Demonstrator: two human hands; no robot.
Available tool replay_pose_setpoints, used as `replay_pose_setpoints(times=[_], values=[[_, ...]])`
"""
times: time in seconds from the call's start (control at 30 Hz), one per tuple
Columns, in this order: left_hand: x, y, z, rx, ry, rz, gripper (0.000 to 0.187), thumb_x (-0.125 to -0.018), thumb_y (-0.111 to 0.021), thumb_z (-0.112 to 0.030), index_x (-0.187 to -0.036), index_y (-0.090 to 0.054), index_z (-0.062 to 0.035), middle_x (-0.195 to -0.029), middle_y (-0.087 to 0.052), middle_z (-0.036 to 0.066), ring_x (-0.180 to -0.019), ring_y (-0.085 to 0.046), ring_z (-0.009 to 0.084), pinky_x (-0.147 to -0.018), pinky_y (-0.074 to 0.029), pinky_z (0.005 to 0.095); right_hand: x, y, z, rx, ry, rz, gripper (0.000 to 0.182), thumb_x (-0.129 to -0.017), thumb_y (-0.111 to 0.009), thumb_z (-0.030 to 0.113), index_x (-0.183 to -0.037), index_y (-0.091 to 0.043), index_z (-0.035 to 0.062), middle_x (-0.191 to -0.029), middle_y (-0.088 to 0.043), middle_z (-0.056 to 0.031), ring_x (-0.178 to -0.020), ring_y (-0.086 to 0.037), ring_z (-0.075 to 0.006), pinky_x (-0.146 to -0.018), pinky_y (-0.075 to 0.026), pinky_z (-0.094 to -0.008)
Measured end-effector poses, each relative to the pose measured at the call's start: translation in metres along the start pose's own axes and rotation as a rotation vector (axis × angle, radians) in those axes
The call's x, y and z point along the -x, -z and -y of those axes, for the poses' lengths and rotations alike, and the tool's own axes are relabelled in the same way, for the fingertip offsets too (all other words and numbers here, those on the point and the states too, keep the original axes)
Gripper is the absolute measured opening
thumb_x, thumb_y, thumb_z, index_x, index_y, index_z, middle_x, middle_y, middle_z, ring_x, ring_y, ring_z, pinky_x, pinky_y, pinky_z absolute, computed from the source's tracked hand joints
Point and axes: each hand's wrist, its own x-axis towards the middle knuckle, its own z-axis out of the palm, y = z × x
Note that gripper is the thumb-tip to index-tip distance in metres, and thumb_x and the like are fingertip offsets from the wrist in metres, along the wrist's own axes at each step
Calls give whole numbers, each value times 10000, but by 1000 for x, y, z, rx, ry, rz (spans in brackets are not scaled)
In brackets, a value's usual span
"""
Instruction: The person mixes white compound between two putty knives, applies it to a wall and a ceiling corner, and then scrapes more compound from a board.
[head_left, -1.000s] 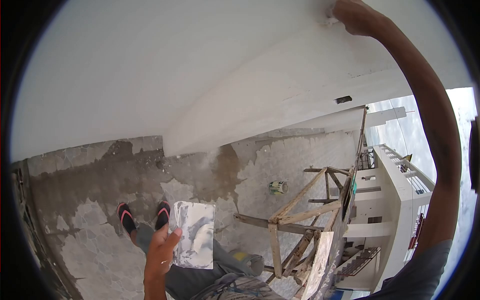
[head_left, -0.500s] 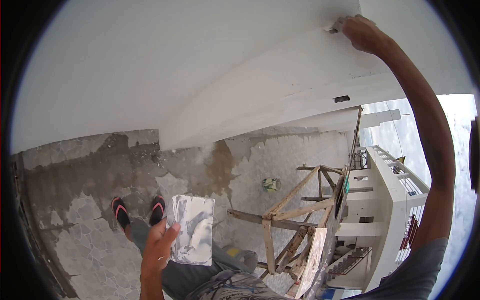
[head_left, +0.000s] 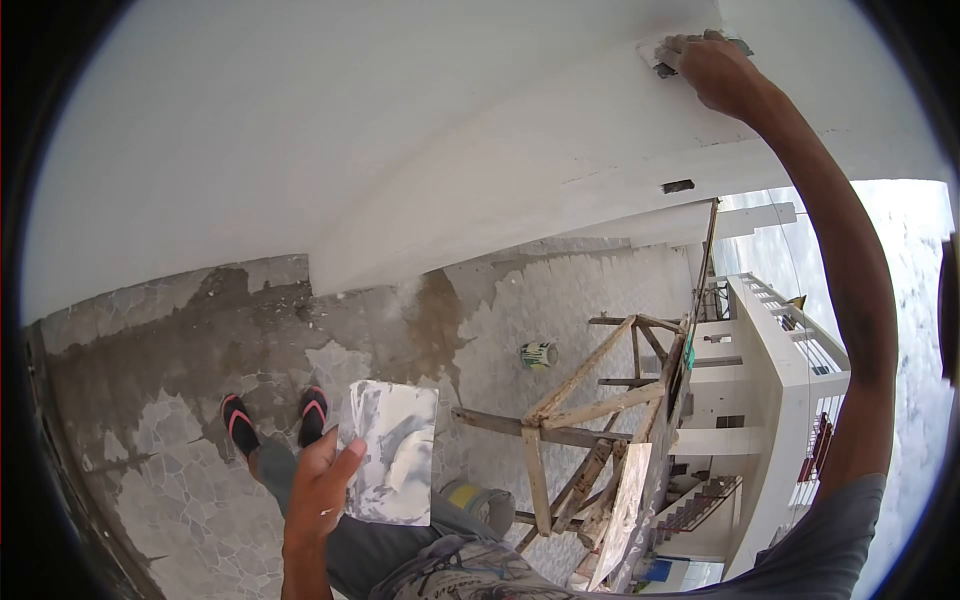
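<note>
My left hand (head_left: 322, 478) grips a rectangular putty board (head_left: 395, 450) by its edge, thumb on top. White and grey putty is smeared over the board's face. My right hand (head_left: 715, 75) reaches up to the white wall (head_left: 480, 130), its fingers closed on a flat putty scraper (head_left: 656, 52). The scraper lies against the wall near a corner line; its blade shows on both sides of my fingers, and the fingers hide its middle.
A rough wooden scaffold frame (head_left: 580, 433) stands on the right, with a bucket (head_left: 539, 354) behind it. Another bucket (head_left: 480, 503) sits beside my leg. My sandalled feet (head_left: 315, 415) are on the stone-patterned floor (head_left: 215, 500). A dark rectangular hole (head_left: 678, 186) pierces the wall.
The scraper in my right hand has turned flatter to the wall, showing more of its blade. My left hand and the board have shifted slightly right and up.
</note>
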Motion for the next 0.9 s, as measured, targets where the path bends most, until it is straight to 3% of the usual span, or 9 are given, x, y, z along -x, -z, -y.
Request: replay_pose_setpoints(times=[0.1, 0.2, 0.3, 0.47, 0.6, 0.7, 0.9], values=[[0, -7, -6, 16, -15, 11, 374, -999, -528, -166, -1272, -540, 90, -1122, -645, 74, -967, -581, 100, -886, -447, 250, 8, 23, 23, 1, -57, 185, 526, -837, -549, -132, -1333, -572, 42, -1370, -576, -117, -1228, -580, -261, -1078, -435, -435], [1, -10, -11, 15, -8, 22, 368, -1001, -528, -163, -1266, -540, 92, -1131, -643, 75, -975, -581, 101, -889, -449, 249, 30, 19, 39, 55, -47, 78, 477, -882, -555, -70, -1344, -562, 46, -1398, -553, -117, -1285, -536, -255, -1119, -397, -459], [2, -11, -14, 12, -8, 40, 363, -1002, -527, -158, -1266, -539, 91, -1133, -642, 76, -976, -580, 100, -887, -450, 249, 56, 18, 56, 96, -28, -83, 360, -934, -547, 52, -1288, -606, 18, -1364, -582, -130, -1261, -561, -259, -1087, -428, -439], [4, -13, -22, 11, -18, 52, 354, -1000, -534, -158, -1258, -544, 83, -1102, -650, 70, -944, -582, 90, -858, -456, 242, 97, 30, 86, 39, -40, -34, 396, -936, -548, 87, -1324, -572, 8, -1398, -546, -151, -1325, -494, -275, -1098, -388, -477], [8, -8, -25, -10, 6, 72, 344, -999, -537, -164, -1241, -552, 80, -1074, -654, 61, -922, -584, 85, -835, -457, 235, 124, 46, 102, 57, 6, -30, 403, -929, -558, 92, -1321, -569, 2, -1342, -582, -158, -1290, -526, -275, -1083, -403, -473], [10, -6, -29, -16, 12, 68, 342, -998, -538, -169, -1235, -559, 77, -1066, -655, 59, -918, -587, 88, -834, -458, 235, 125, 68, 97, -99, 38, 64, 390, -925, -564, 90, -1304, -577, -3, -1318, -600, -159, -1256, -558, -274, -1064, -427, -455], [14, -8, -25, 9, -13, 18, 359, -993, -532, -167, -1255, -559, 76, -1085, -655, 69, -933, -593, 101, -863, -457, 247, 63, 40, 8, 104, -125, -248, 336, -904, -544, -21, -1222, -637, 35, -1267, -641, -116, -1186, -609, -242, -1039, -462, -411]])
